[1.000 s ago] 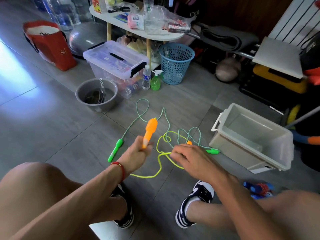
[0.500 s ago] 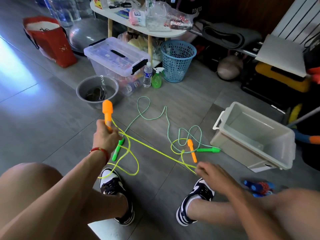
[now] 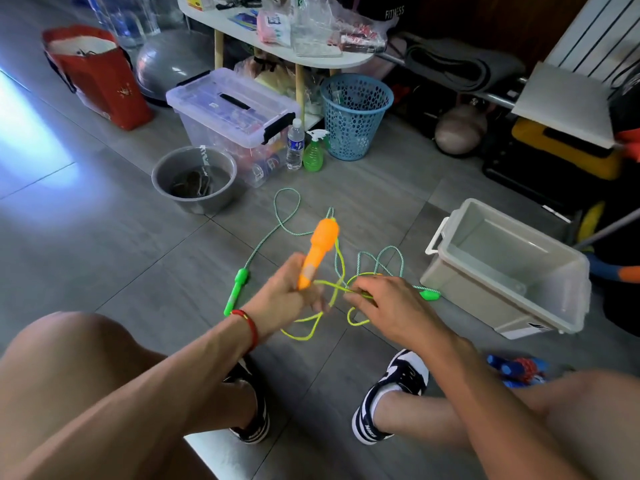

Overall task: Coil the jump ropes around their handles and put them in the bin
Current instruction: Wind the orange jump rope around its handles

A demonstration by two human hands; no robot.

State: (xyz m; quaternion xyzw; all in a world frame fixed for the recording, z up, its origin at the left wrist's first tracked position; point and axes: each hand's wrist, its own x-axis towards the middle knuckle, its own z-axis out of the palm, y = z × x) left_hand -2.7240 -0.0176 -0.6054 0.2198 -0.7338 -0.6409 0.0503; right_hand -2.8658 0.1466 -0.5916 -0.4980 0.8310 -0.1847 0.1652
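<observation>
Here the left hand [image 3: 287, 292] grips the orange handle [image 3: 317, 252] upright, its long axis tipped far-right, while the right hand [image 3: 391, 306], just right of it, pinches the yellow rope [image 3: 332, 289] in its fingers [image 3: 358, 294], ready to wind.

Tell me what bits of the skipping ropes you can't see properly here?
All in the head view:
- Second orange handle: hidden under the right hand.
- Lower end of the orange handle: covered by the left hand.
- Yellow rope: part hidden behind both hands.
- Green handle: partly covered by the right hand.
</observation>
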